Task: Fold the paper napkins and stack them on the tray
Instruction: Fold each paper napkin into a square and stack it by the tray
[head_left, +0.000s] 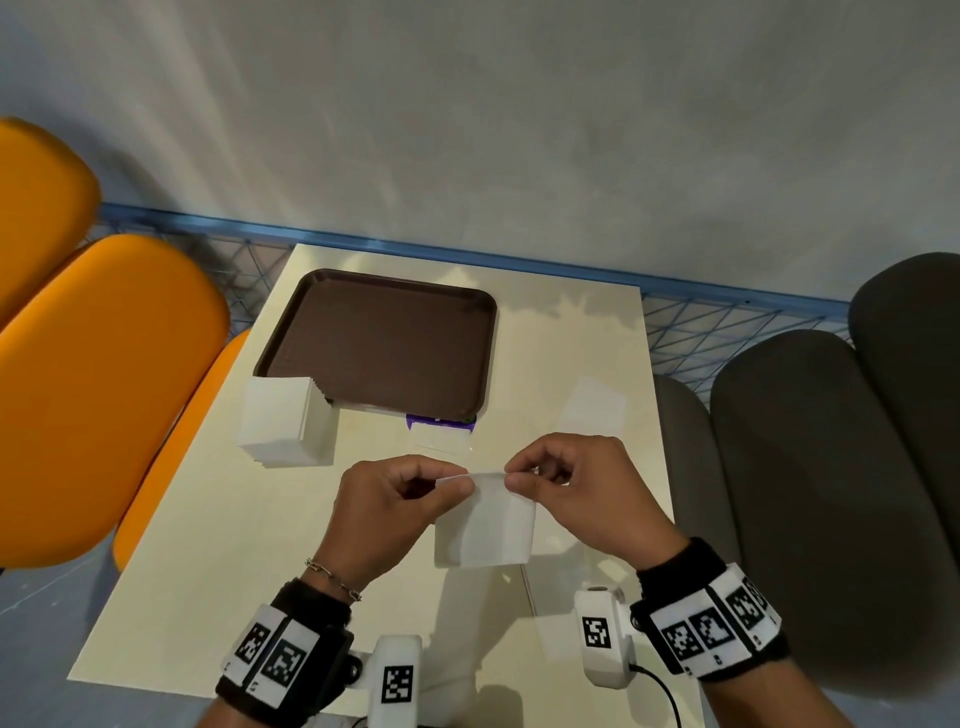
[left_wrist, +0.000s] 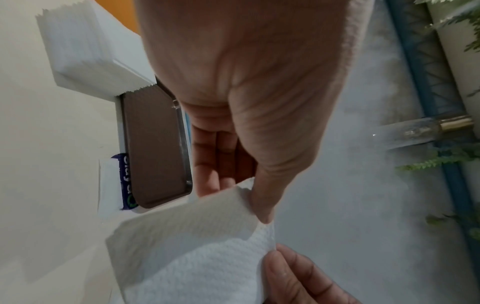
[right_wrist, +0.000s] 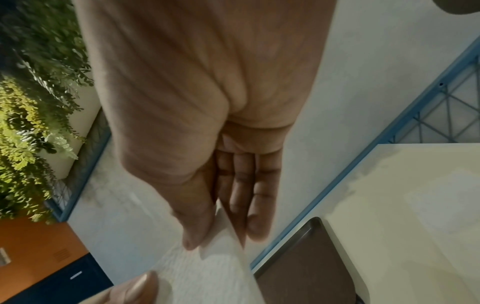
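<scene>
**One napkin held up between both hands, tray bare**

We look first at the dark brown rectangular plastic tray (head_left: 384, 338), which sits at the far left of the cream table (head_left: 218, 545); we see nothing lying in it. Against its near left corner stands a thick stack of white paper napkins (head_left: 283, 423), its zigzag-cut edges showing in the left wrist view. By the tray's near edge lies a purple-and-clear wrapper (head_left: 440, 434), partly tucked under the tray, it seems. A single pale sheet (head_left: 592, 408) lies flat to the right of the tray.

Our left hand (head_left: 395, 499) pinches one upper corner of a white embossed paper napkin (head_left: 485, 525) between thumb and forefinger, the other fingers curled. Our right hand (head_left: 566, 483) pinches the opposite upper corner the same way. The napkin hangs from its top edge above the table's near middle, doubled over into two layers, with its lower edge close to the tabletop
</scene>
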